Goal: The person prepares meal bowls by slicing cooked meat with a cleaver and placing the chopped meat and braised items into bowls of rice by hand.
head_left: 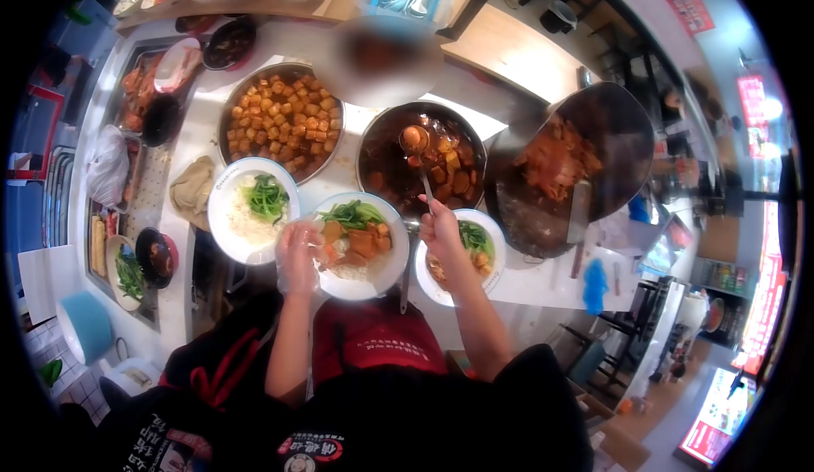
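My right hand [439, 224] is closed round the handle of a ladle [427, 175]. The ladle's bowl holds what looks like a brown egg [414, 139], above a pot of dark stew [381, 167] with browned chunks. My left hand [298, 256], in a clear plastic glove, grips the left rim of a white plate [373, 287]. That plate carries rice, green vegetables [352, 213] and brown chunks in sauce [366, 245]. Another plate [223, 209] with rice and greens lies left of it. A third plate [498, 256] with greens and stew sits partly behind my right forearm.
A large pot of brown cubes [280, 116] stands at the back left. A big tilted pan [623, 158] with reddish food is at the right. A beige cloth [193, 188] lies beside the left plate. Another person in dark clothing [161, 413] stands close on my left.
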`<state>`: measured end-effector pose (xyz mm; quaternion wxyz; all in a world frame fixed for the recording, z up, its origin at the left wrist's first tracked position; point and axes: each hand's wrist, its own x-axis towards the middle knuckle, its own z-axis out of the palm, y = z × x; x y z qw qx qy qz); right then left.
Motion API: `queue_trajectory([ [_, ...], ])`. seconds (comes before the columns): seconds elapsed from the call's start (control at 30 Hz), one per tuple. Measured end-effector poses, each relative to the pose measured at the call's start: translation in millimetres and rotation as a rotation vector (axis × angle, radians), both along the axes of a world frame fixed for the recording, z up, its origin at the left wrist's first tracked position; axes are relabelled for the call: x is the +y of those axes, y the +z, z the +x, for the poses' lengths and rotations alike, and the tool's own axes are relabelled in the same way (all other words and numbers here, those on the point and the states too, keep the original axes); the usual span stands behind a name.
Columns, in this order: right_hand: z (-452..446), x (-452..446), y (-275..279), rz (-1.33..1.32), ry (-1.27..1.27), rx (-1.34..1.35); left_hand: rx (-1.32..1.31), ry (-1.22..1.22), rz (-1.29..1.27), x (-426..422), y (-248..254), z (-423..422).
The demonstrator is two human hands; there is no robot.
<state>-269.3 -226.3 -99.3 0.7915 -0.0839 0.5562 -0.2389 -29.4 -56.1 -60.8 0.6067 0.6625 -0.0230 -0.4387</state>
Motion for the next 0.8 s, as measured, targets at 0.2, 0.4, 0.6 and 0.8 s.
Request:
queue_trajectory([
  [0.2, -5.5, 19.6, 7.4, -0.035, -0.033, -0.03, 0.202, -0.103, -0.037, -44.3, -15.4, -27.9],
  [0.4, -45.3, 31.6, 25.4, 0.041, -0.104, -0.3, 0.328, -0.216, -0.126, -135.8, -27.1, -77.4],
  [0.6, -124.4, 24.0, 130.9, 0.003, 0.061, -0.288, 0.667, -0.197, -0.209, -197.4, -42.5, -162.6],
  [0.8, -257.6, 8.3, 177.4, -0.042, 0.097, -0.288, 1.22, -0.185, -0.702, -261.8, 32.0, -281.3],
])
